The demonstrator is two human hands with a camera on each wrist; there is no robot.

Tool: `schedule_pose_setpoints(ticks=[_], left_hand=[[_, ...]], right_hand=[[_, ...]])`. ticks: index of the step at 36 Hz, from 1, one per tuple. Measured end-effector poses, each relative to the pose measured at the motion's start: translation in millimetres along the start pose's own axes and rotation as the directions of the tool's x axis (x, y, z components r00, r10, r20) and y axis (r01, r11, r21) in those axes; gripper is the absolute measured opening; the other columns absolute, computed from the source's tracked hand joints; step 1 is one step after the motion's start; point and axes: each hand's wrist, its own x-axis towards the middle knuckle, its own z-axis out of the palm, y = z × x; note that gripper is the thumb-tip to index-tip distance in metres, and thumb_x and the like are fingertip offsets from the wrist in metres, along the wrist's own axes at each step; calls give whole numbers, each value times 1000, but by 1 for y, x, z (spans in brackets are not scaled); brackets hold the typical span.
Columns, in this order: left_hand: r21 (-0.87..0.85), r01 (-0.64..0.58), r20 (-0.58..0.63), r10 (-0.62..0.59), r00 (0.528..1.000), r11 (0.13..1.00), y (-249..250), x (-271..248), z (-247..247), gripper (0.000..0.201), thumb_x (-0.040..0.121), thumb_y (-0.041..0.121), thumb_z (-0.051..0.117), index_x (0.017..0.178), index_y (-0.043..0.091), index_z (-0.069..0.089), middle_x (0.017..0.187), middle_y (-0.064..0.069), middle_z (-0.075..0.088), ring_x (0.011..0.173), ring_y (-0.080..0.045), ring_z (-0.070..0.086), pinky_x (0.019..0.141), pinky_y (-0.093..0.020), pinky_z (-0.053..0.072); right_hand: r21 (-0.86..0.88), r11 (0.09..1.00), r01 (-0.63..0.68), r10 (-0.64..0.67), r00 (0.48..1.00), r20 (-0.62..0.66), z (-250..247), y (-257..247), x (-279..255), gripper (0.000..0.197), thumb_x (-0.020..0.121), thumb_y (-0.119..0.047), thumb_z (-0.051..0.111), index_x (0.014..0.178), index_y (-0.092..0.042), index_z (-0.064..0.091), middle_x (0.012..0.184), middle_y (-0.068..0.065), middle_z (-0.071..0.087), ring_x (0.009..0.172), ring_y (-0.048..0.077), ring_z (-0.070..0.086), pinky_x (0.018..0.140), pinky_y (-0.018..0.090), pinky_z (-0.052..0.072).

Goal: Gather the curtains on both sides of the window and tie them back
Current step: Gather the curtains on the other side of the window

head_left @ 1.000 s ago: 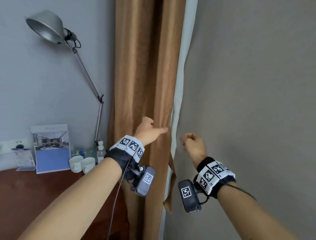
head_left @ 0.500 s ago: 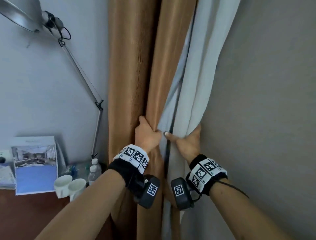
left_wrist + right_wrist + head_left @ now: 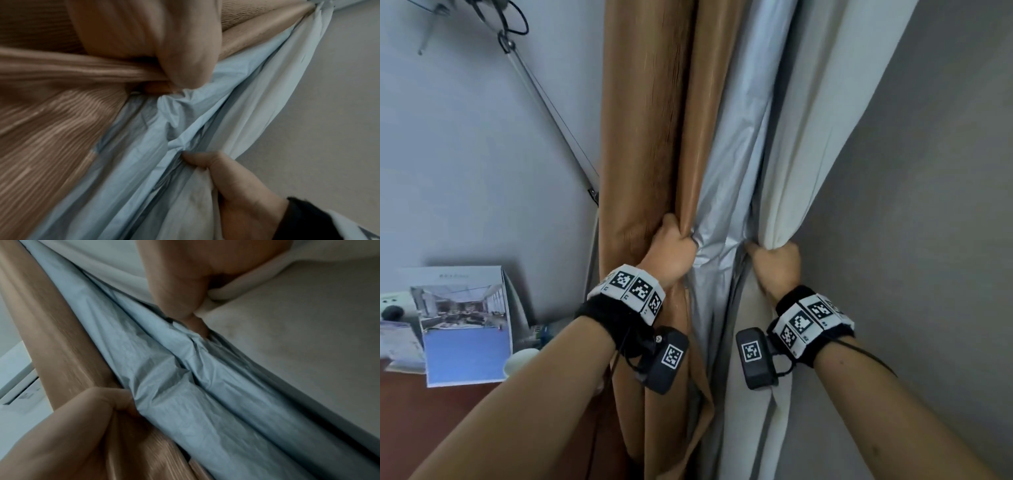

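The fingers [image 3: 185, 76] of the left hand [image 3: 671, 253] were curled round a fold of the tan curtain [image 3: 650, 137], beside the worktop [image 3: 431, 411]; the silver-grey lining [image 3: 732, 154] was bunched between; the white curtain edge [image 3: 811, 137] was gripped by the right hand [image 3: 777, 263].

Left hand [image 3: 671, 253] fingers hidden inside the brown curtain [image 3: 647, 137] fold; right hand [image 3: 777, 263] fingertips buried under the white lining [image 3: 808, 137], so neither grip shows in full from the head view. Lamp [image 3: 493, 20] head cut off at the 12 o'clock edge. White cup [image 3: 520, 359] mostly behind the left forearm. Items behind the brochure [image 3: 465, 325] at 9 o'clock too small to tell. Curtain bottom cut off at 6 o'clock. Both wrist views blurred.
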Motion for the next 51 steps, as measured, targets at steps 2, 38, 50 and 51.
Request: schedule_pose_setpoints(ticks=[2,38,50,51], left_hand=[[4,25,48,-25,999,1000,-4,7,-3,27,93,12,47,117,4,40,110,-10,52,97,-24,54,83,-35,46],[-195,-76,191,114,975,978,-21,44,27,25,85,13,73,104,-1,68,103,-16,72,95,-28,69,88,-37,55],[-294,-102,382,214,899,950,-10,20,15,36,78,20,79,110,6,69,96,1,75,85,0,70,72,-12,53],[-316,-83,392,209,896,945,-8,17,18,35,76,13,80,107,0,70,94,-2,75,83,-2,71,70,-13,53]], right_hand=[[2,1000,5,-5,1000,-6,3,3,3,45,84,-22,74,118,3,59,105,7,64,102,21,62,83,24,46],[346,934,-94,77,995,64,-74,14,-39,38,78,-7,80,114,-1,70,101,9,77,95,24,74,90,40,58],[315,947,-68,-35,950,310,-27,-3,-53,36,80,4,75,112,-10,70,116,7,73,108,17,70,97,30,54],[311,949,-46,-56,949,311,-20,-4,-53,33,78,6,76,105,-13,71,112,6,74,105,16,70,96,30,54]])
